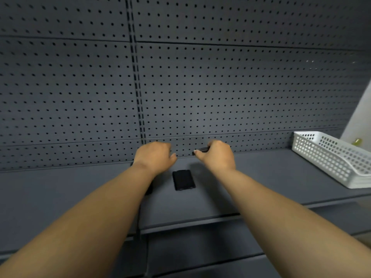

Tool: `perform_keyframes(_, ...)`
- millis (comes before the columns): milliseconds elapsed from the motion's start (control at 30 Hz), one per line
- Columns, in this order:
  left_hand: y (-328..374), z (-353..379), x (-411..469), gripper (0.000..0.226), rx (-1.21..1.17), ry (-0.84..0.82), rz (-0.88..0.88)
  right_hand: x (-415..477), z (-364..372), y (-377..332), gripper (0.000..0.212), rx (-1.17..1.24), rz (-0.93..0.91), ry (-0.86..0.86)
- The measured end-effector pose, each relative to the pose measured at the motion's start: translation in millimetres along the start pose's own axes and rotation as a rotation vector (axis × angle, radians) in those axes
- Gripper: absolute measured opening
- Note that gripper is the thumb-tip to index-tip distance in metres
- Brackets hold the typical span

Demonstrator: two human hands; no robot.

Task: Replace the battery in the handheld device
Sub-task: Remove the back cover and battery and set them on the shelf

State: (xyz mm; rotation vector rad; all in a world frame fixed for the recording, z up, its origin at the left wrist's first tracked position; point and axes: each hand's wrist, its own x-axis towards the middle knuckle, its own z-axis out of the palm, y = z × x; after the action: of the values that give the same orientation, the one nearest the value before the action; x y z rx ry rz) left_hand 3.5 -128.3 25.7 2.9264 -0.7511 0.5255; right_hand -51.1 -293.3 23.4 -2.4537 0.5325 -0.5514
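Note:
A small black rectangular block (183, 179), like a battery pack, lies flat on the dark grey shelf (261, 177) between my forearms. My right hand (217, 155) hovers above and behind it, pinching a thin black flat piece (201, 150) whose edge sticks out to the left of the fingers. My left hand (154, 157) is level with it, back toward me, fingers curled away; what lies under the palm is hidden. A dark object (149, 190) shows partly beneath my left forearm on the shelf, mostly covered by the arm.
A white perforated plastic basket (329, 157) stands on the shelf at the far right. A grey pegboard wall (200, 87) rises right behind my hands. The shelf's front edge (200, 221) runs below my forearms, with a lower shelf underneath.

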Motion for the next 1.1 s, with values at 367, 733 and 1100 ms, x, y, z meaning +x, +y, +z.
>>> perform_keyframes(367, 99.1, 5.2, -9.2, 0.031, 0.040, 0.024, -0.093, 8.0, -55.3, 80.3, 0.038, 0.011, -0.099, -0.032)
perform_keyframes(733, 131.3, 5.2, -23.6, 0.030, 0.101, 0.083, -0.045, -4.0, -72.3, 104.7, 0.044, 0.048, -0.147, -0.033)
perform_keyframes(1100, 124.0, 1.9, -32.4, 0.030, 0.079, 0.094, 0.005, -21.3, -77.8, 104.6, 0.048, 0.024, -0.115, 0.006)
